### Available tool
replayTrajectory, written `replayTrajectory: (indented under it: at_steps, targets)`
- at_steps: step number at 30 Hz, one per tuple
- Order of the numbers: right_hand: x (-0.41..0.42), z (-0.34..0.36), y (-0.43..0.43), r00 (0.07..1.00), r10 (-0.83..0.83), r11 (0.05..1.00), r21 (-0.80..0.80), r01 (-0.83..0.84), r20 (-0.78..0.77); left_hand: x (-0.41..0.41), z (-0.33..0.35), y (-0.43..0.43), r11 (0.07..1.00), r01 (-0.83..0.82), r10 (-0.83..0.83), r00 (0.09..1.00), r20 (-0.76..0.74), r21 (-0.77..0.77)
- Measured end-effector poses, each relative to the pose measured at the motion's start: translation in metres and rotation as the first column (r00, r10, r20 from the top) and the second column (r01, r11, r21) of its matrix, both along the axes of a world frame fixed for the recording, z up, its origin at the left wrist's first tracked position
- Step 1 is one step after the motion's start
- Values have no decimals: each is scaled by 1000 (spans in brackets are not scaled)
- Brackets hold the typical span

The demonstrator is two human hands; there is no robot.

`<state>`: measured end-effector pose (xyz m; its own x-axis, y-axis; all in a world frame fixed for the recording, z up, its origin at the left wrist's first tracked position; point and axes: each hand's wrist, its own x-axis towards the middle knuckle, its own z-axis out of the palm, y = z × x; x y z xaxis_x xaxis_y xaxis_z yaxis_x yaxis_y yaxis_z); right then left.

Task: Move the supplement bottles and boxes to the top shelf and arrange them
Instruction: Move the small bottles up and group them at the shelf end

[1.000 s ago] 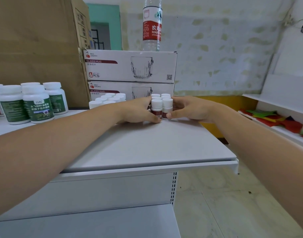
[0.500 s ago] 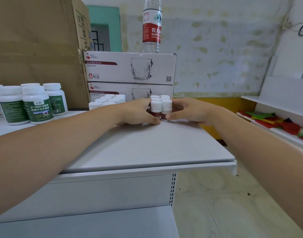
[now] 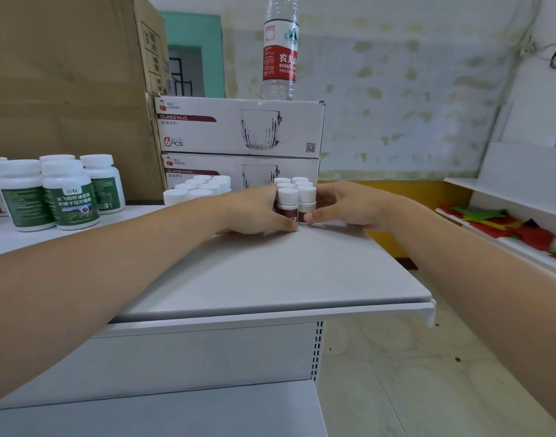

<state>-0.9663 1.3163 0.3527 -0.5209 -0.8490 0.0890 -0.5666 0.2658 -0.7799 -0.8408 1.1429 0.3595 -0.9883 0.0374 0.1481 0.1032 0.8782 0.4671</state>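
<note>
Top shelf (image 3: pixel 270 279): pale grey, flat, white front lip. Small brown-label bottles (image 3: pixel 287 205), white caps, upright in tight cluster between left hand (image 3: pixel 254 212) and right hand (image 3: pixel 343 206); both hands rest on shelf, cupping cluster. Just behind left hand: white-capped bottles (image 3: pixel 201 188). Behind both hands: glass mug box (image 3: pixel 207 172), second box (image 3: pixel 239 127) stacked on it. Well left of left hand: green-label bottles (image 3: pixel 71 200), cardboard box (image 3: pixel 65 89) behind them.

Patchy pale wall (image 3: pixel 396 89), teal doorway (image 3: pixel 191 29), speckled floor (image 3: pixel 396 373), white side shelving (image 3: pixel 529 171).
</note>
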Motion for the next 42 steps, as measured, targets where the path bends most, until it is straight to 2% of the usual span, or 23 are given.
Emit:
replayTrajectory:
  at_steps: [26, 42]
  targets:
    - [13, -1, 2, 994, -48, 998, 30, 51, -94, -9, -2, -8, 998, 23, -21, 999, 27, -64]
    - [18, -1, 1, 981, -79, 993, 77, 94, -176, -14, -5, -10, 995, -38, 43, 998, 44, -97]
